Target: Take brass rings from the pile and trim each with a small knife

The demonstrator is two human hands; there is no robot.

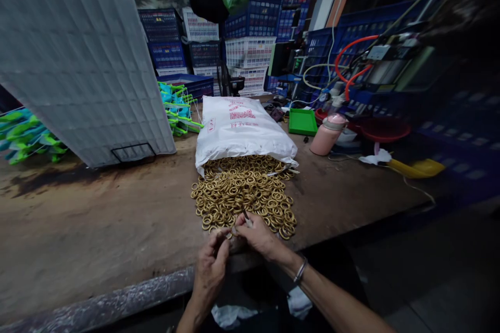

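Note:
A pile of brass-coloured rings (pixel 238 192) spills from the mouth of a white woven sack (pixel 244 125) onto the table. At the pile's near edge, my left hand (pixel 211 265) is closed in a pinch, with a small ring (pixel 229 235) at its fingertips. My right hand (pixel 261 237) meets it there, fingers closed round a slim tool (pixel 246 217) whose dark, narrow end sticks up over the rings. Its other end lies close to the left fingertips; the kind of tool is too small to make out.
Left on the wooden table (pixel 97 218) stands a white padded panel (pixel 89 62), with green and blue plastic pieces (pixel 182 109) behind it. A pink bottle (pixel 328 134), a green tray (pixel 302 122) and a yellow scoop (pixel 417 168) lie right. Stacked crates (pixel 250 52) fill the back.

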